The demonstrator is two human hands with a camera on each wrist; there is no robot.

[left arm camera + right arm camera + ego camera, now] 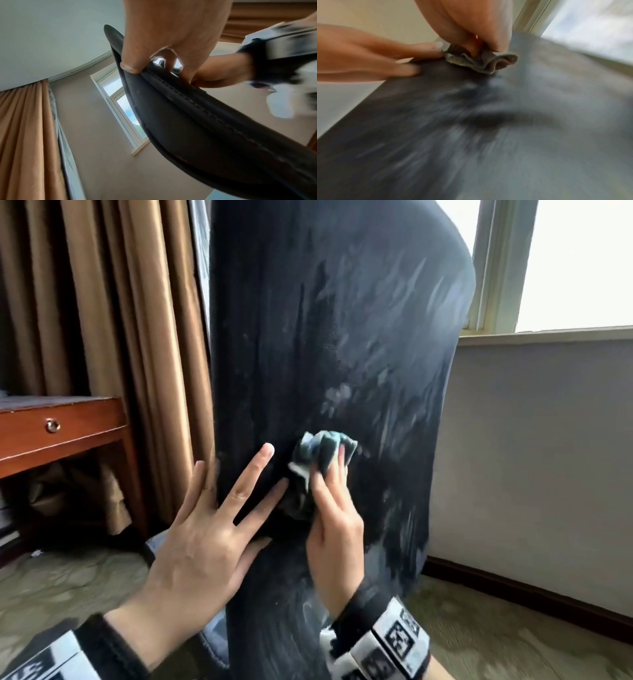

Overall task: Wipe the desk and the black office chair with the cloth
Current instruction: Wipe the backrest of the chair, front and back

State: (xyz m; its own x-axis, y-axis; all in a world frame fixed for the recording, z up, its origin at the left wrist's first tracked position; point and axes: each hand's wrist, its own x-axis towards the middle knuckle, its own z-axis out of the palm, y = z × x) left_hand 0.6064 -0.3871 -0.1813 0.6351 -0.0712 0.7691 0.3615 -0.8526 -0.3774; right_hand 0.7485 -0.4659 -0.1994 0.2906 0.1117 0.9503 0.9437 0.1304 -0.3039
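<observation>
With the left hand (202, 546) flat, fingers spread, steadying the black office chair (342, 337), the right hand (334, 529), its grip bunched round the cloth (322, 460), would do best with long overlapping strokes across the streaky backrest.

The chair back (335, 344) fills the frame's middle, with the curtain (113, 302) and desk (65, 436) left of it, the window (575, 261) upper right.
</observation>
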